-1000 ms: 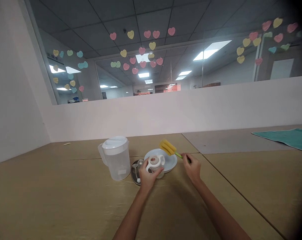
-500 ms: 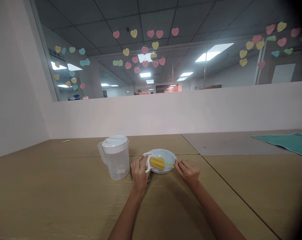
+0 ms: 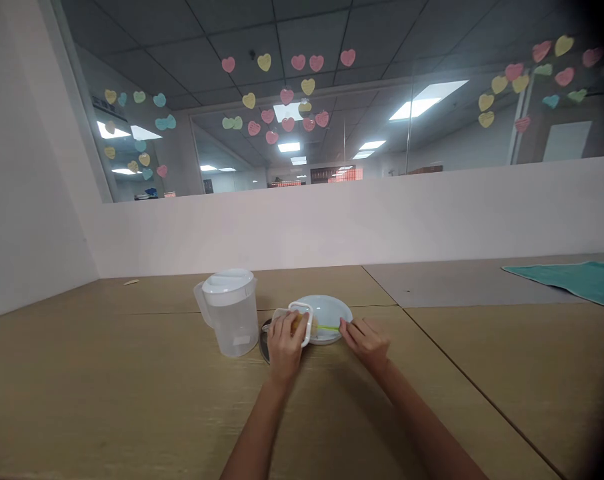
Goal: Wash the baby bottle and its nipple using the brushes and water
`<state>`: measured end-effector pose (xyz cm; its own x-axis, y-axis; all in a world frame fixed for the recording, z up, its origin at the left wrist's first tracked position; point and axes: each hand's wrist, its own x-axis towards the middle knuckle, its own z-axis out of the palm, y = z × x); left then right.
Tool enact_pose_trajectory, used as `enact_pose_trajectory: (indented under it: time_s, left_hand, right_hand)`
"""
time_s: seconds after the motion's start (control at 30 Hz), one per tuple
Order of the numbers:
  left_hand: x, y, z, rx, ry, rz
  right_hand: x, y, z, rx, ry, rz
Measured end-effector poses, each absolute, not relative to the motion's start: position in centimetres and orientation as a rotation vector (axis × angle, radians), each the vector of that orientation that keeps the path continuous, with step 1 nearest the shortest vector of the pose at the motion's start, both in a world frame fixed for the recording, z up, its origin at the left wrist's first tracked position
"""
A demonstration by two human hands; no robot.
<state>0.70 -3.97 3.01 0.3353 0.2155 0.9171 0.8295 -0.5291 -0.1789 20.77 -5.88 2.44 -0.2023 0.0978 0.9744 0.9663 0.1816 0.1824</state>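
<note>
Brush (image 3: 328,327) in right grip (image 3: 367,340) reaches inside bottle (image 3: 310,325) in left grip (image 3: 285,343).

The brush handle (image 3: 327,327) is lime green, and its sponge head (image 3: 298,323) shows muted yellow through the bottle's clear wall; the bottle handles (image 3: 309,328) are white. The bowl (image 3: 332,307) is bluish white, the tray (image 3: 264,345) dark grey. The pitcher (image 3: 236,328) is colourless and translucent under a white lid (image 3: 229,281). Teal covers the pale-edged cloth (image 3: 577,280); the tabletop (image 3: 132,380) is tan, dark-seamed. Heart-shaped notes (image 3: 348,58) are pink, yellow, green and blue.
</note>
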Motion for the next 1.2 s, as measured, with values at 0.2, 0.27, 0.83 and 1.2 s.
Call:
enact_pose_trajectory:
  time_s: [0.2, 0.27, 0.83, 1.2]
  left_hand:
    - [-1.2, -2.5, 3.0, -1.870, -1.126, -1.117]
    - [-1.6, -2.0, 2.8, -1.892, -1.147, -1.076]
    - [0.5, -3.4, 3.3, -2.065, -1.392, -1.998]
    - [2.6, -5.9, 1.5, -2.587, -1.000, -1.812]
  right_hand:
    - [24.1, -4.3, 1.5, -1.257, -1.403, -1.031]
    - [24.9, -3.7, 1.2, -1.444, -1.234, -0.880]
    - [25.5, -1.6, -1.9, -2.058, -1.431, -0.023]
    - [24.2, -2.2, -0.9, -2.188, -1.717, 0.138]
